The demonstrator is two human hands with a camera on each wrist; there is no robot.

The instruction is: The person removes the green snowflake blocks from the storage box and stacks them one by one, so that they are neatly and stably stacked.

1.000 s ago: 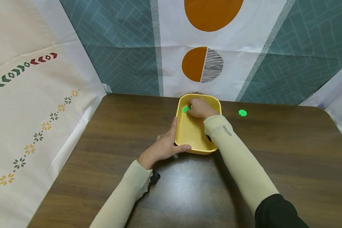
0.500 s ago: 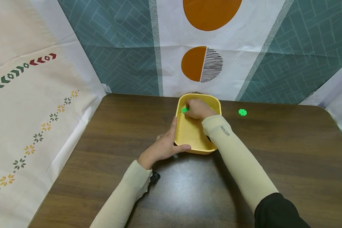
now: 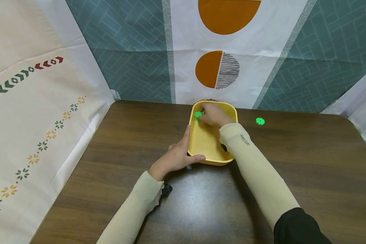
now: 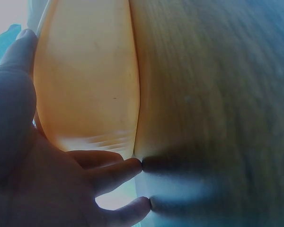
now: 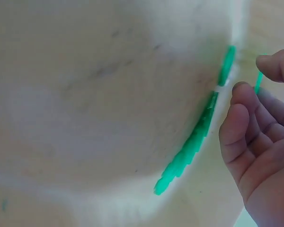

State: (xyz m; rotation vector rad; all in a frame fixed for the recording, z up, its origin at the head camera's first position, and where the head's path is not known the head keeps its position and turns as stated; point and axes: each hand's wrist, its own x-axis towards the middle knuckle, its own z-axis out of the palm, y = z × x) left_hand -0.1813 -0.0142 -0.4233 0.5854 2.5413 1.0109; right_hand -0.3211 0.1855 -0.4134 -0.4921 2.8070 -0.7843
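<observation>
A yellow plastic tray [image 3: 205, 145] stands near the table's far edge. My left hand [image 3: 175, 156] rests against its near-left corner, fingers and thumb spread fairly straight along the sides; the left wrist view shows fingertips [image 4: 137, 165] at the wall. Inside the far part of the tray is my right hand [image 3: 214, 115]. Its thumb and finger pinch a thin green flower-shaped disc [image 5: 259, 81], seen edge-on in the right wrist view. More green discs [image 5: 191, 146] stand in a curved row along the tray's inner edge. From the head, a green disc [image 3: 198, 114] shows beside the right fingertips.
Another green disc [image 3: 260, 121] lies on the brown wooden table [image 3: 292, 162], right of the tray. Patterned cloth [image 3: 262, 67] hangs right behind the table's far edge, and a cream cloth [image 3: 48, 112] borders the left side.
The right hand shifts only slightly inside the tray, and more green now shows at its fingertips. The left hand and tray stay in place.
</observation>
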